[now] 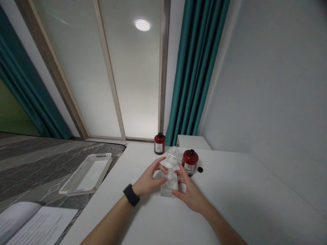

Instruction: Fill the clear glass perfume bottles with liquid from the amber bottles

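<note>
1. Cupping a clear bottle (169, 186) from both sides, the left hand (148, 180) and the right hand (190, 194) meet over it. The fingers are curled but not clenched, with their tips on its walls and near its rounded top.
2. The bottle stands upright on the white table (242, 194), directly in front of the person and between the two palms.
3. The view is soft here. The left thumb seems to rest at the stopper, but I cannot tell whether it pinches it or only touches it.
4. To handle it well, I judge one hand should brace the body low down while the other works at the top. The base should stay flat on the table, because smooth clear walls slip easily.
5. A black watch (131, 195) sits on the left wrist.
6. Just behind the hands stands a second clear bottle (172, 156). Beside it on the right is a red bottle (189, 162), with a small black cap (200, 169) lying near that one.
7. These stand close, so elbows and wrists are best moved little.
8. Another red bottle (159, 143) stands farther back.
9. A white basket (88, 175) lies well apart on the left, on a dark marbled surface.
</note>
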`<action>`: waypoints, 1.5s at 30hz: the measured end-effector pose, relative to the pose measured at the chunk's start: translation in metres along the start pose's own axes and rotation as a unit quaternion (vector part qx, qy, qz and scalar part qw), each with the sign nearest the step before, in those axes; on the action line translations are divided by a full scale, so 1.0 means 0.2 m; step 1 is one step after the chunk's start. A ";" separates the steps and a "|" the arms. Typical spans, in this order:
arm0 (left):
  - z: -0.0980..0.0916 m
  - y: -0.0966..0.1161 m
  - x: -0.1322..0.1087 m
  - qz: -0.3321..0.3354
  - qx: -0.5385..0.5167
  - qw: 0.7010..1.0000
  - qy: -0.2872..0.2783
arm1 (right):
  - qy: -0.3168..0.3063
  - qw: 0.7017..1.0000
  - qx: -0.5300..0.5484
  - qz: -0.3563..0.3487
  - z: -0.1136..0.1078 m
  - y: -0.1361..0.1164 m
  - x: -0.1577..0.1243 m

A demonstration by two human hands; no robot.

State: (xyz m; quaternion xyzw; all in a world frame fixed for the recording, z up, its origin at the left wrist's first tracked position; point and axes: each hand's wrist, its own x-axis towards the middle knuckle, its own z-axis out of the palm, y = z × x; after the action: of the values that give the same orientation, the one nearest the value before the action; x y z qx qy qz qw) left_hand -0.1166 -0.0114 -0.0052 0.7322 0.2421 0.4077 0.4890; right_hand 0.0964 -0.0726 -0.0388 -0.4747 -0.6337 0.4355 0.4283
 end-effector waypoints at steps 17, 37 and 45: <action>0.03 0.02 0.00 -0.043 -0.046 0.998 -0.028 | 0.001 1.000 0.001 0.012 0.00 -0.02 -0.01; 0.02 -0.02 0.00 -0.015 -0.047 0.998 0.033 | 0.017 1.000 -0.015 0.005 0.00 -0.01 0.00; 0.05 -0.04 0.00 -0.015 -0.039 0.999 0.026 | 0.013 1.000 -0.021 -0.006 0.00 -0.01 -0.01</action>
State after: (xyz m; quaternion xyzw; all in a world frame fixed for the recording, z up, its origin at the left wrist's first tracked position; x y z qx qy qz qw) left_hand -0.1084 -0.0132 -0.0135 0.6980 0.2497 0.4284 0.5166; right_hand 0.0966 -0.0741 -0.0366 -0.4854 -0.6397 0.4132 0.4295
